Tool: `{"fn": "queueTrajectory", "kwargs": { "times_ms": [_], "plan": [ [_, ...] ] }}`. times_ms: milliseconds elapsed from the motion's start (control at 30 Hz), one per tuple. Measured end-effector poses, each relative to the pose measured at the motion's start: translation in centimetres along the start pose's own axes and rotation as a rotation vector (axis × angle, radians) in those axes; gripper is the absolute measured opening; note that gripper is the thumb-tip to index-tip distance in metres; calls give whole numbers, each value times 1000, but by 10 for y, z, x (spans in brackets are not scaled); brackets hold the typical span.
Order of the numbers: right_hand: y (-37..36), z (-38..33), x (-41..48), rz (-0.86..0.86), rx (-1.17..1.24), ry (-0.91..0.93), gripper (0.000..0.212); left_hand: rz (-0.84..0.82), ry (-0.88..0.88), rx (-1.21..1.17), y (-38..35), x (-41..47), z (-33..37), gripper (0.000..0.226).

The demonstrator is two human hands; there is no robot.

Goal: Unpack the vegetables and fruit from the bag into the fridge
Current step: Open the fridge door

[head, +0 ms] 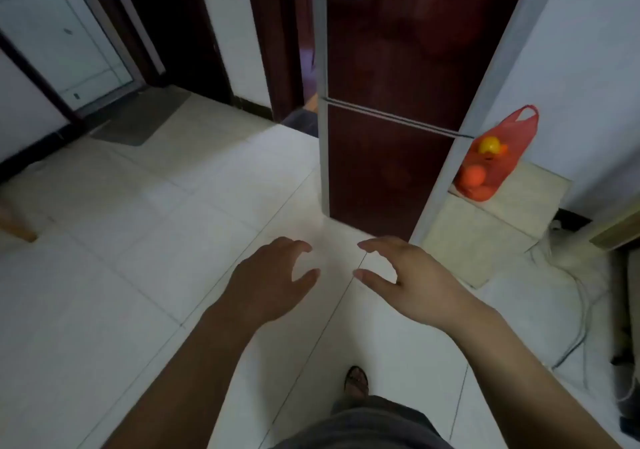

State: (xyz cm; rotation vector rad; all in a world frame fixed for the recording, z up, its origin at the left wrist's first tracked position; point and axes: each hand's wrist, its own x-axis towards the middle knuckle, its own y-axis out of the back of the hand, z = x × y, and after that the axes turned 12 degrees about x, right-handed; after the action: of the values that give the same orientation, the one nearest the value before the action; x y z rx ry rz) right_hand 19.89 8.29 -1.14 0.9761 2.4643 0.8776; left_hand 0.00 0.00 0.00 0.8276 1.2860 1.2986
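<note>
A tall dark-red fridge with silver edges stands ahead, both its doors closed. To its right, a red plastic bag rests on the floor against the white wall, partly hidden by the fridge's side. A yellow fruit and an orange fruit show through the bag. My left hand and my right hand hover side by side over the floor just in front of the fridge's base. Both hands are empty with fingers spread and curled.
White floor tiles spread out to the left. White cables trail on the floor at the right beside dark objects. A grey mat lies by a glass door at the back left. A wooden furniture leg stands at far left. My sandalled foot is below.
</note>
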Motion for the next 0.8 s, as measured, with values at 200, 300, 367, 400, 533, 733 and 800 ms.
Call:
{"fn": "queueTrajectory", "kwargs": {
  "times_ms": [200,300,367,400,533,733,800],
  "plan": [
    [49,17,106,56,-164,49,61,39,6,-76,23,96,-5,48],
    [58,13,159,-8,-229,70,62,75,52,-119,31,128,-30,48],
    [59,9,194,-52,-242,78,62,91,89,-132,34,150,-53,47],
    [58,8,211,-71,-241,77,61,94,103,-144,37,162,-64,47],
    [56,4,279,-74,-233,59,59,143,72,-208,50,222,-100,44],
    [78,-6,375,89,-202,-7,56,133,-85,-186,102,332,-151,42],
    [90,-5,401,162,-207,-36,56,122,-119,-158,123,370,-167,42]
  ]
}}
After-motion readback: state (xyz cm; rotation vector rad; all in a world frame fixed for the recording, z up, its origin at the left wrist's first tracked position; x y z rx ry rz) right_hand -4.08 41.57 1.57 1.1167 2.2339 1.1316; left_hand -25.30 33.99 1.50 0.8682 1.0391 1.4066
